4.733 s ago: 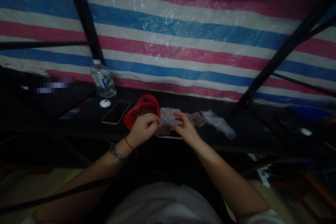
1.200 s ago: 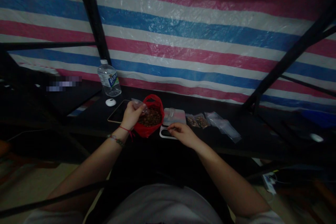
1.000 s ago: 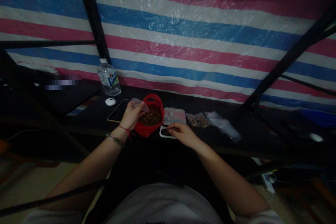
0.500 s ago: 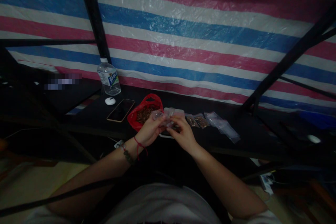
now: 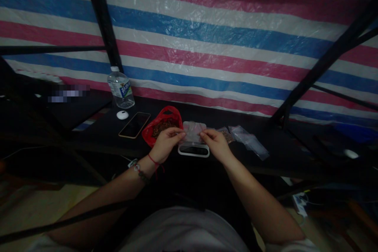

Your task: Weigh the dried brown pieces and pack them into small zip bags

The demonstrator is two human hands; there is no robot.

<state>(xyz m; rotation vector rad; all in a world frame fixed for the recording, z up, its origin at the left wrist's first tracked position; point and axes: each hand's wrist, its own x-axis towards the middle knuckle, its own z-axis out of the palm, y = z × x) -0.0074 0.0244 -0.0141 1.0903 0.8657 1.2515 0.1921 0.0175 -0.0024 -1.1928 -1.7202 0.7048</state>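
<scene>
A clear plastic zip bag is stretched between my two hands, above a small white digital scale with a dark display. My left hand pinches the bag's left edge between thumb and fingers. At the opposite edge, my right hand has the same kind of pinch. Just left of the scale, a red plastic bag stands open with small brown dried pieces inside. Partly behind my right hand lie small filled bags of brown pieces.
Flat clear bags lie to the right on the black table. A phone, a white rounded object and a clear bottle are at the left. Black metal posts frame a striped plastic sheet.
My hands have moved apart, spreading the clear bag that was bunched between them. The scale's display, covered before, now shows.
</scene>
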